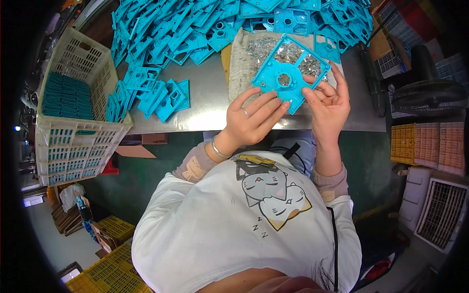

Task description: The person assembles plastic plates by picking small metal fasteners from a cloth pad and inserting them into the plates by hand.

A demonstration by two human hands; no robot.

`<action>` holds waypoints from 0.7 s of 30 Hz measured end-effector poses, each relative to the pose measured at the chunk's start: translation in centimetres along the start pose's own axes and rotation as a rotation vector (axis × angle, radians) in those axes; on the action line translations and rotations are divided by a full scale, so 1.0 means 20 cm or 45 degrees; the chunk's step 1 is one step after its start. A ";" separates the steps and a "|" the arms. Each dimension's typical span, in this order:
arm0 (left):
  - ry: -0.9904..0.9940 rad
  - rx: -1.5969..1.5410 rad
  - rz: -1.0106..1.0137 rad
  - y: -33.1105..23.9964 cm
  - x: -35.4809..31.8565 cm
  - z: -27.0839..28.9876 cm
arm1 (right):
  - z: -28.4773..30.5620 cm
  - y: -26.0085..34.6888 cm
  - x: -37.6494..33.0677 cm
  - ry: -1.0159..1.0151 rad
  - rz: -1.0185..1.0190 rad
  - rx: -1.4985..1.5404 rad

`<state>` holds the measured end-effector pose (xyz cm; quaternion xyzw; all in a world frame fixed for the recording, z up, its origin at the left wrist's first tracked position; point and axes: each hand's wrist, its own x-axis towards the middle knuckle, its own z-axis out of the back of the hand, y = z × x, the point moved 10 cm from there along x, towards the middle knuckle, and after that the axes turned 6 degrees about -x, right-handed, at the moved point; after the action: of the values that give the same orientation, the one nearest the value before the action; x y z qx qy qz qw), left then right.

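Over the table's near edge I hold a teal plastic frame (293, 87), tilted, with a round hole in its plate and large openings beyond. My right hand (328, 100) grips its right side between thumb and fingers. At the lower left edge, my left hand (256, 116) has its fingers bent against the frame; its thumb is hidden. Small shiny metal pieces (261, 46) lie heaped on a pale cloth (239, 71) behind the frame, and some show through its openings. A few shiny bits sit at the frame's near corners.
A large pile of similar teal frames (166, 31) covers the back of the metal table (205, 105). Several more frames (171, 100) lie at its left. A white crate (80, 124) with stacked teal parts stands farther left. A black fan (430, 93) is at the right.
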<state>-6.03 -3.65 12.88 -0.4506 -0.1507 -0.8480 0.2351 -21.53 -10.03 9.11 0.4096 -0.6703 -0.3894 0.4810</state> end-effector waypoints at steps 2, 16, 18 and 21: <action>-0.016 0.006 0.008 0.00 -0.01 0.00 | 0.00 0.01 0.00 -0.004 0.006 -0.006; -0.008 -0.450 0.334 0.15 -0.15 -0.16 | -0.01 -0.12 0.06 0.190 -0.179 -0.125; -0.094 -0.616 0.661 0.27 -0.22 -0.18 | 0.04 -0.23 0.09 0.186 -0.153 -0.245; -0.344 -0.991 1.117 0.41 -0.36 -0.23 | 0.11 -0.30 0.11 0.201 -0.048 -0.745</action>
<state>-1.36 -10.92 4.62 -0.6274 0.3425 -0.5999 0.3595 -23.09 -13.99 3.81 0.2950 -0.4825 -0.5418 0.6219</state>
